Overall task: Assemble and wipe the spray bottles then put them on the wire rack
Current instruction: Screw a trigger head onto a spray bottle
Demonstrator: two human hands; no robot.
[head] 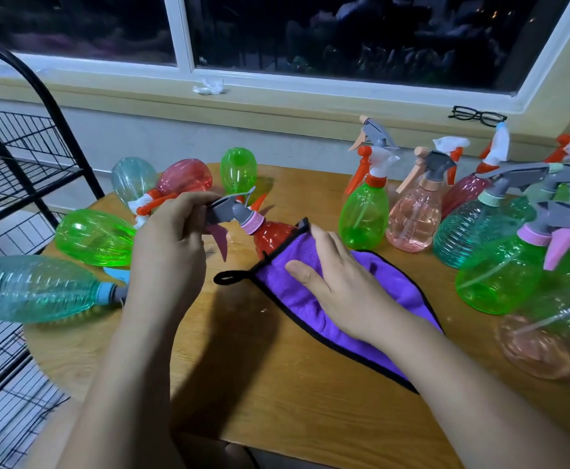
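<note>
My left hand (172,238) grips the grey spray head of a red spray bottle (270,236) with a pink collar and pink trigger, held tilted over the wooden table (260,384). A purple cloth (314,299) with black trim is draped over the bottle's body. My right hand (337,282) lies on that cloth with fingers spread, pressing it against the bottle. Most of the red body is hidden under the cloth. The black wire rack (16,157) stands at the left of the table.
Several bottles lie on their sides at the left, among them a teal one (36,289) and a green one (94,236). Several upright assembled bottles crowd the right side, such as a green one (365,211). Black glasses (478,115) and a crumpled tissue (208,86) sit on the window ledge.
</note>
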